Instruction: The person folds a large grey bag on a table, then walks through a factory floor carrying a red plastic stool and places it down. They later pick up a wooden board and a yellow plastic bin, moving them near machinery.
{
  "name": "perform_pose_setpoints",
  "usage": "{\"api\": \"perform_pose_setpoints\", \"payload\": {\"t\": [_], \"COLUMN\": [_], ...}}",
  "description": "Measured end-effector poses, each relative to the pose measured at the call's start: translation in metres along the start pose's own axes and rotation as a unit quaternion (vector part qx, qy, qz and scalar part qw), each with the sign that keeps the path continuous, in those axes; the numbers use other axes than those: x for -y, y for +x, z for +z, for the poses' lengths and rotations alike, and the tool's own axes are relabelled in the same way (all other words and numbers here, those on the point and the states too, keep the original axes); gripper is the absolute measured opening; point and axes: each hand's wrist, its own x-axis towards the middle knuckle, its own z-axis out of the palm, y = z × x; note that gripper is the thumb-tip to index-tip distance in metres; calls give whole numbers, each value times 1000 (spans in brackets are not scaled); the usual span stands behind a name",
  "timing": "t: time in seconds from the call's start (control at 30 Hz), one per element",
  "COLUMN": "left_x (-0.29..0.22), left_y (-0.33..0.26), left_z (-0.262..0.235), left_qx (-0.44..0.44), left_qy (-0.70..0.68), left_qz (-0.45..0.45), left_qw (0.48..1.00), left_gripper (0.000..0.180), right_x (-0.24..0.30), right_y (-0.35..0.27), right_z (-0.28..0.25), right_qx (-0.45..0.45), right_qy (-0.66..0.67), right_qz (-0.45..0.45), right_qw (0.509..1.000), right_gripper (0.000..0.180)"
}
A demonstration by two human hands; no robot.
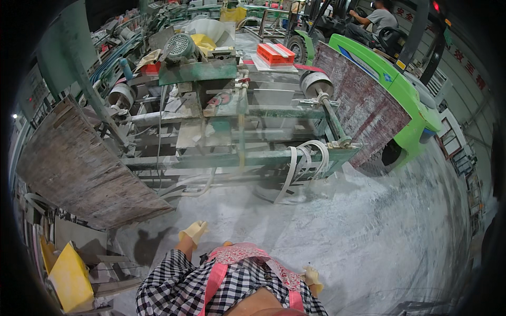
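My left hand (pixel 194 232), in a pale yellow glove, is held out in front of my left side over the dusty floor. Its fingers are loosely bent, and nothing shows in them. Down at my right side is my right hand (pixel 312 277), gloved the same way. It looks loosely open with nothing visible in it, though part of it is hard to make out. Neither hand touches anything. Ahead of both stands a green machine frame (pixel 211 161) with rollers, and pale hoses (pixel 293 168) hang from its near right end.
A worn wooden board (pixel 84 168) leans at left, above a yellow angular piece (pixel 71 279) and scrap. A motor (pixel 179 46) and a red box (pixel 275 53) sit on the machine. On the right, a person (pixel 380 21) sits on a green forklift (pixel 421 113) beside a reddish-brown board (pixel 363 105).
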Motion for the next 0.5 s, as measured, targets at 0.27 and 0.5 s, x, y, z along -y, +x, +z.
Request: {"api": "perform_pose_setpoints", "payload": {"t": [0.27,0.5], "left_x": [1,-17], "left_y": [1,-12], "left_z": [1,-4], "left_qx": [5,21], "left_qy": [-24,-22], "left_qz": [31,15], "left_qw": [999,999], "left_gripper": [51,52], "right_x": [14,15], "right_y": [5,2], "right_z": [6,10], "right_qx": [-60,-89], "right_qy": [116,1], "right_qz": [263,190], "right_qw": [956,978], "right_gripper": [40,35]}}
